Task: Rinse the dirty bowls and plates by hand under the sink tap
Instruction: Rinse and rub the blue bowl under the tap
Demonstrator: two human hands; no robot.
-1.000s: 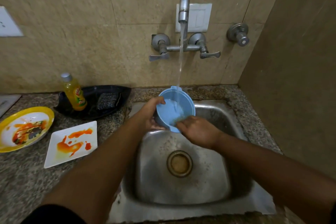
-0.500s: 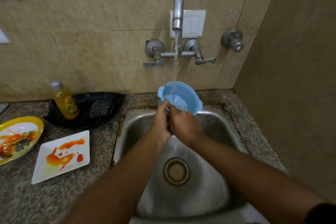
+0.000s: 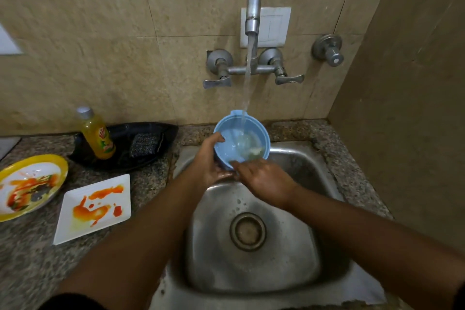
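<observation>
A light blue bowl (image 3: 235,138) is held over the back of the steel sink (image 3: 297,246), tilted toward me, with water from the tap (image 3: 253,5) streaming into it. Pale residue sits inside near its right wall. My left hand (image 3: 207,162) grips the bowl's left rim and underside, thumb over the edge. My right hand (image 3: 264,180) lies at the bowl's near rim, fingertips reaching just inside. On the counter at left wait a white square plate (image 3: 75,224) and a yellow-rimmed round plate (image 3: 60,168), both smeared with orange sauce.
A black tray (image 3: 125,138) behind the plates holds an orange liquid bottle (image 3: 98,133) and a dark scrub pad (image 3: 144,145). Two lever handles (image 3: 217,82) flank the tap, and another valve (image 3: 329,51) sits to the right. A tiled wall closes the right side.
The hands, clasped together below the bowl half a second ago, have parted. The left hand now grips the rim and the right hand's fingers reach into the bowl. The bowl tilts more toward me.
</observation>
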